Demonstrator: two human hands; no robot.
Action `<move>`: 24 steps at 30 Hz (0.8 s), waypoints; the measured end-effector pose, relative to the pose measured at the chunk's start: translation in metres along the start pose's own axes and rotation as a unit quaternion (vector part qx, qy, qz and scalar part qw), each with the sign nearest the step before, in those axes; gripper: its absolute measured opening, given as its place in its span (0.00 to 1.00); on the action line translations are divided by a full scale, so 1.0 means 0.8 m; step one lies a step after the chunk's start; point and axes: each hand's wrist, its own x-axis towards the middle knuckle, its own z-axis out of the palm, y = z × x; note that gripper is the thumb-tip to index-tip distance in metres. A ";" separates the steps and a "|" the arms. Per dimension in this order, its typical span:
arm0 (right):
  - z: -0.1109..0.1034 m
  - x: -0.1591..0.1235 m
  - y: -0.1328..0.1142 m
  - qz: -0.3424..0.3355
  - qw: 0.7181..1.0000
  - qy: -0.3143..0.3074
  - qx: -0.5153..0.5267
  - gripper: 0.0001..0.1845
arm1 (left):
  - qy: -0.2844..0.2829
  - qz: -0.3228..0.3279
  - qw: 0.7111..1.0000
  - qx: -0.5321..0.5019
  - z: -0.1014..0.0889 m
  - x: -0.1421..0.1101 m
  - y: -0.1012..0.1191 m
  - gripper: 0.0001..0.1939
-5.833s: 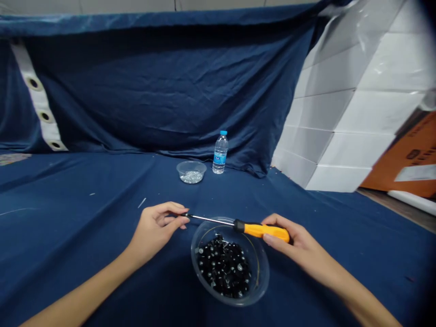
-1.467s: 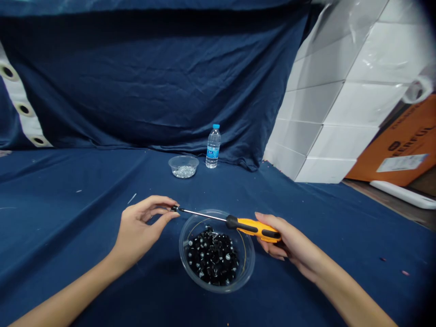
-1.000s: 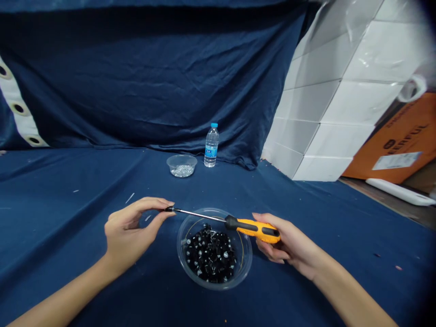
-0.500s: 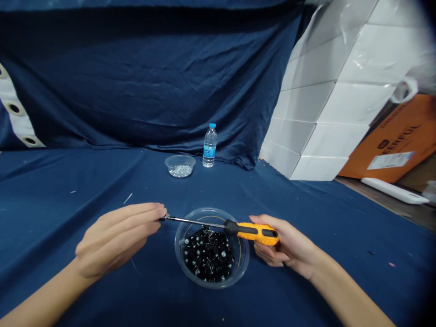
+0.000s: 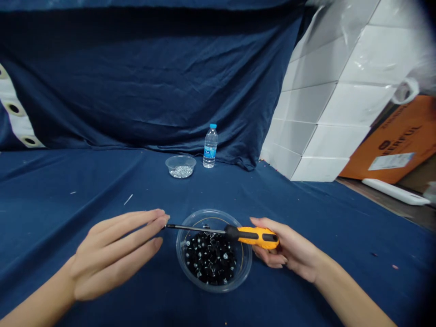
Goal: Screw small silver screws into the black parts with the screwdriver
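Note:
A screwdriver (image 5: 258, 237) with an orange and black handle is held level over a clear plastic bowl (image 5: 248, 263), its shaft pointing left. My right hand (image 5: 284, 243) is closed on the handle, thumb above and fingers curled below. At the shaft's tip, my left hand (image 5: 117, 252) pinches with its fingertips; a small dark bit shows there, mostly hidden by the fingers. Many small black pieces (image 5: 211, 261) with shiny metal screw-like parts fill the bowl beneath the shaft.
Farther back stand a clear bowl (image 5: 180, 160) of small silvery pieces and a water bottle (image 5: 210, 147) with a blue cap. Dark blue cloth covers the surface and hangs behind. White boxes (image 5: 327, 141) and an orange carton (image 5: 395, 145) are stacked at the right.
My left hand has turned slightly and shifted a little lower, its fingers spreading somewhat toward the wrist side. The screwdriver's tip dips a bit; my right hand stays almost in place.

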 end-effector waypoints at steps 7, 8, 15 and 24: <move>0.007 -0.003 -0.007 -0.050 0.998 0.026 0.005 0.29 | -0.047 0.200 0.975 0.086 0.005 0.024 -0.040 0.20; 0.007 -0.005 -0.007 -0.062 0.998 0.032 0.011 0.28 | -0.042 0.202 0.975 0.088 0.009 0.026 -0.037 0.20; 0.002 -0.010 -0.006 -0.164 0.985 0.049 -0.011 0.32 | -0.038 0.013 0.998 0.045 0.031 0.018 -0.037 0.13; 0.005 -0.004 -0.013 -0.250 0.952 0.148 -0.093 0.27 | -0.039 -0.181 0.981 -0.062 0.033 0.023 -0.038 0.12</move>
